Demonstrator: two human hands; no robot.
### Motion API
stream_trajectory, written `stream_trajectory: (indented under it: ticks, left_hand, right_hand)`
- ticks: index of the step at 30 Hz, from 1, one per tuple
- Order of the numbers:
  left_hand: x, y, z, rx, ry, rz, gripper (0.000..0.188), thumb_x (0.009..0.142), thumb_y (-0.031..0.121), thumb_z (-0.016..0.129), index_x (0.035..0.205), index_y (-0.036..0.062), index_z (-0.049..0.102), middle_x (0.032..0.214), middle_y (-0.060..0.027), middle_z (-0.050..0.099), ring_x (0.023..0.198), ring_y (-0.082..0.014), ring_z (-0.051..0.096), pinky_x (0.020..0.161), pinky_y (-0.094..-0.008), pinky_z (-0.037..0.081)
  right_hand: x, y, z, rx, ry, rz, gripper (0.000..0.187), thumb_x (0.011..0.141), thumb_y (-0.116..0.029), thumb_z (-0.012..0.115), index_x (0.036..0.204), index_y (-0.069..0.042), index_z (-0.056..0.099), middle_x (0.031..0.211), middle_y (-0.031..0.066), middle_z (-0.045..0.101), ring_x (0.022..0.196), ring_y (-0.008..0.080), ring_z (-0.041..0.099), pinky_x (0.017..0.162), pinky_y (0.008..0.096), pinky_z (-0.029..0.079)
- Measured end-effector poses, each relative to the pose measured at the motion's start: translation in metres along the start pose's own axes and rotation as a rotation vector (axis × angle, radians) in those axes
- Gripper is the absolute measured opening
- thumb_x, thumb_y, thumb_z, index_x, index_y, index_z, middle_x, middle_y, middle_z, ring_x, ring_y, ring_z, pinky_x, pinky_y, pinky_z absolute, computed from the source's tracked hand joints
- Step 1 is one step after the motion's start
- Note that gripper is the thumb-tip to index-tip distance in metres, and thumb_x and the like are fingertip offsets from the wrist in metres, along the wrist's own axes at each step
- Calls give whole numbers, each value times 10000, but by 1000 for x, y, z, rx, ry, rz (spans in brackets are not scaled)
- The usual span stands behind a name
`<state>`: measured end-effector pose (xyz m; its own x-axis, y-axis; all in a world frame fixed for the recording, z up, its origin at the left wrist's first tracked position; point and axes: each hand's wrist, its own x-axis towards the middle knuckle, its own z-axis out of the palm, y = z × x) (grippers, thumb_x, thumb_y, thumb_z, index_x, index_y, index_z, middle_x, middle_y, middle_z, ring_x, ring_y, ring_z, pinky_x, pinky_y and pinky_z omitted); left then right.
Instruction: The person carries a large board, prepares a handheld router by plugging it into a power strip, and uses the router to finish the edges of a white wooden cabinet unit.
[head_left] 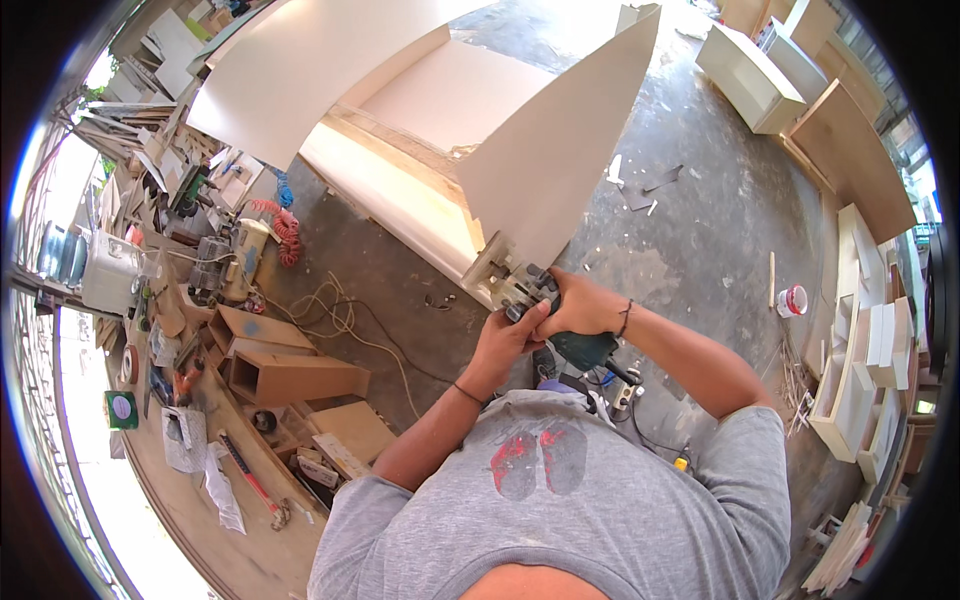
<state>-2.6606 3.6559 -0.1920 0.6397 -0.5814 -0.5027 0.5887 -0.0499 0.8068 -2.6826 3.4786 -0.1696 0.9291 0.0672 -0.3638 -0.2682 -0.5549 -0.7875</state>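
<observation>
Both my hands are on a dark green power tool that looks like a router [583,350], tipped on its side, its pale base plate [487,262] by the near corner of a large white cabinet piece [400,225]. My right hand [587,303] wraps the tool's body from the right. From the left, my left hand [503,347] grips it close to the black fittings, the two hands touching. A tall white panel [560,140] with a curved outline rises from the cabinet's right side, just beyond the tool. Whether the cutter touches the edge is hidden.
A workbench [270,545] at left carries a red-handled hammer [255,480] and other tools. Loose cords [340,315] lie on the floor beside a compressor [245,255]. White cabinets [750,80] and boards stand at right, near a small paint tub [792,301].
</observation>
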Motion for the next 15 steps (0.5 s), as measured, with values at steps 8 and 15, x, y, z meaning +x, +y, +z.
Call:
stream_trajectory:
  ticks: [8,15]
  left_hand:
    - [7,-10,-3,-18,-52,20,354,832,349,694,995,44,617,868,-20,625,744,-80,600,657,-236,527]
    - [39,-60,-13,-31,-52,108,381,824,278,711,1054,-5,601,897,-28,631,753,-77,574,626,-232,499]
  right_hand:
    - [-6,-10,2,5,14,-55,858,526,-326,794,1223,43,457,1027,218,631,968,320,620,842,360,484]
    - [10,17,22,-122,16,16,843,503,-362,832,1154,43,483,1011,207,641,963,322,629,823,367,494]
